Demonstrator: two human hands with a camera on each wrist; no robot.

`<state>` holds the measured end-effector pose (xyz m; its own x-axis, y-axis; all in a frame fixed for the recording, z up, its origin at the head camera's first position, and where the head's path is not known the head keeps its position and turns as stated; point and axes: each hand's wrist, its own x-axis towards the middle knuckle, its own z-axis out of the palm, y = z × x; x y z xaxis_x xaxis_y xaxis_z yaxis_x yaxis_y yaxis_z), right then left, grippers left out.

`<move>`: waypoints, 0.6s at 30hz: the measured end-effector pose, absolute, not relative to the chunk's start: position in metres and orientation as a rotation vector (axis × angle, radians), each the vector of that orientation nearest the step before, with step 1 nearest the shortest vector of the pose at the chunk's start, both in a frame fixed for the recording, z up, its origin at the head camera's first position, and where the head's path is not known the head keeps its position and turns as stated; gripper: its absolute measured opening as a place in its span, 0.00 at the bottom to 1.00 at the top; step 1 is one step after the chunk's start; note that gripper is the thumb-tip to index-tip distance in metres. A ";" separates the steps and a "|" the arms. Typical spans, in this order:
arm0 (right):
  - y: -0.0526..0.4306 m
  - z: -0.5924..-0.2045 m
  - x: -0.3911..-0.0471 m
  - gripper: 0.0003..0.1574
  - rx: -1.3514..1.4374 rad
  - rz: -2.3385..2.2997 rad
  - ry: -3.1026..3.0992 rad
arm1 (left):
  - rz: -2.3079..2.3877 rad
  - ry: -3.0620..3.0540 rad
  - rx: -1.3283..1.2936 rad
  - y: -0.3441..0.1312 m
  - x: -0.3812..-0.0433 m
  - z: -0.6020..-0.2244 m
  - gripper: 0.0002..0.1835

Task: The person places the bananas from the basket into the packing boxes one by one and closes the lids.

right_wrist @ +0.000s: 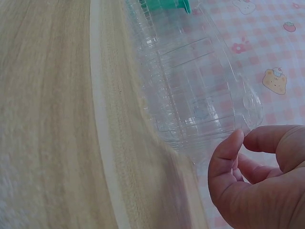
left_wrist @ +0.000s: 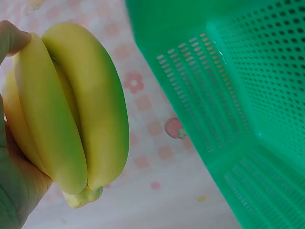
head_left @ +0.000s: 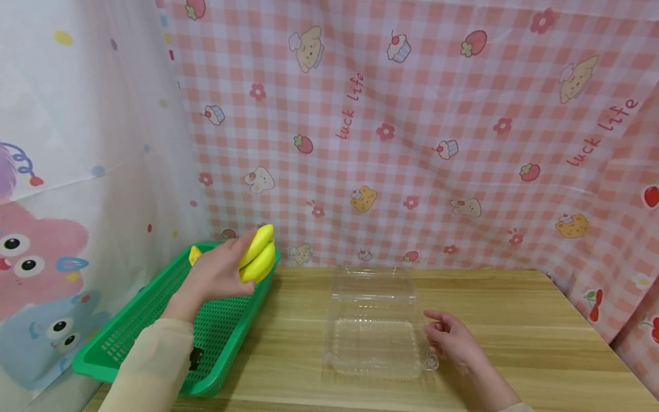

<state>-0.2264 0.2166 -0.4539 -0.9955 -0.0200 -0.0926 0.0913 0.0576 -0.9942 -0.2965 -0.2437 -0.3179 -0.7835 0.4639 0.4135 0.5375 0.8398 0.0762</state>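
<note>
While our left hand (head_left: 216,274) curls its fingers around a small bunch of bananas (head_left: 257,253), we hold it lifted above the far end of the green perforated basket (head_left: 154,320) at the table's left edge. The bunch looks smooth, firm-skinned and fairly light, though we judge that it would bruise under a hard squeeze, so the broad middle, where our palm already wraps it, seems the safest place to grip. Its long axis runs from lower left to upper right in the head view, the tips rising toward the checked backdrop; the wrist view shows the stubby stem end (left_wrist: 82,196) lying close by the heel of our palm. Further right, a clear plastic clamshell box (head_left: 372,332) lies open on the wooden table (head_left: 515,320), thin and likely flimsy. Our right hand (head_left: 453,339) rests beside its right edge, fingers loosely curled, gripping nothing.
</note>
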 end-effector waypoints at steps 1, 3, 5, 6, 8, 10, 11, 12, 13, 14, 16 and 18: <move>0.217 -0.454 -0.226 0.31 0.075 -2.100 2.225 | -0.263 -2.627 -0.757 -0.241 -0.296 -0.317 0.53; 0.216 -0.454 -0.226 0.31 0.077 -2.099 2.226 | -0.254 -2.611 -0.771 -0.237 -0.294 -0.317 0.54; 0.216 -0.453 -0.226 0.31 0.084 -2.096 2.230 | -0.248 -2.591 -0.785 -0.232 -0.292 -0.316 0.55; 0.216 -0.453 -0.225 0.31 0.089 -2.094 2.233 | -0.244 -2.580 -0.795 -0.230 -0.292 -0.315 0.55; 0.215 -0.452 -0.225 0.31 0.093 -2.093 2.229 | -0.240 -2.566 -0.812 -0.225 -0.290 -0.314 0.55; 0.215 -0.452 -0.224 0.31 0.091 -2.097 2.223 | -0.242 -2.552 -0.834 -0.219 -0.288 -0.313 0.54; 0.215 -0.452 -0.224 0.31 0.091 -2.100 2.218 | -0.245 -2.545 -0.847 -0.216 -0.288 -0.313 0.54; 0.216 -0.452 -0.224 0.31 0.087 -2.102 2.216 | -0.251 -2.537 -0.859 -0.213 -0.287 -0.312 0.54; 0.216 -0.452 -0.225 0.31 0.084 -2.103 2.214 | -0.256 -2.526 -0.872 -0.210 -0.286 -0.312 0.54; 0.216 -0.452 -0.225 0.31 0.085 -2.103 2.215 | -0.258 -2.514 -0.886 -0.206 -0.285 -0.311 0.54; 0.216 -0.452 -0.225 0.31 0.082 -2.102 2.216 | -0.267 -2.485 -0.921 -0.200 -0.284 -0.311 0.54; 0.216 -0.453 -0.225 0.31 0.080 -2.100 2.218 | -0.268 -2.458 -0.953 -0.193 -0.283 -0.312 0.53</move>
